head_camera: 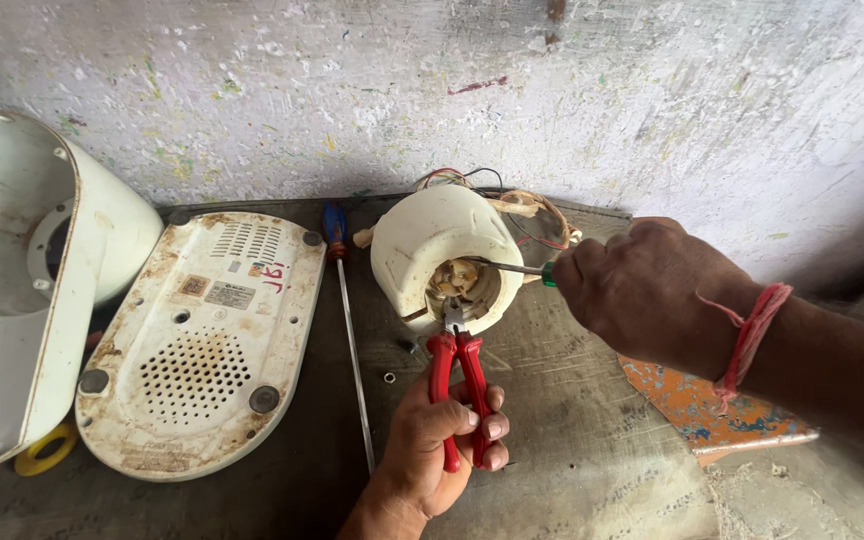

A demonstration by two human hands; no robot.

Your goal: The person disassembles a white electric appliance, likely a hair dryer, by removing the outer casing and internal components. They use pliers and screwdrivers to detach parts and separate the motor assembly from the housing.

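Motor housing (439, 243) sits mid-desk (572, 440) against the wall, bare room right. My left fingers (472, 415) clamp red pliers (457, 385) beneath its opening; right fingers (592, 275) grip a screwdriver (512, 267) poking inside.

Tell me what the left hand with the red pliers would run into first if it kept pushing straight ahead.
The left hand points the red pliers into the open end of the white motor housing, so probably the metal parts inside.

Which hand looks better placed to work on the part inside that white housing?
Probably the right hand: its screwdriver tip already sits inside the white motor housing. The left hand steadies the part with red pliers from below.
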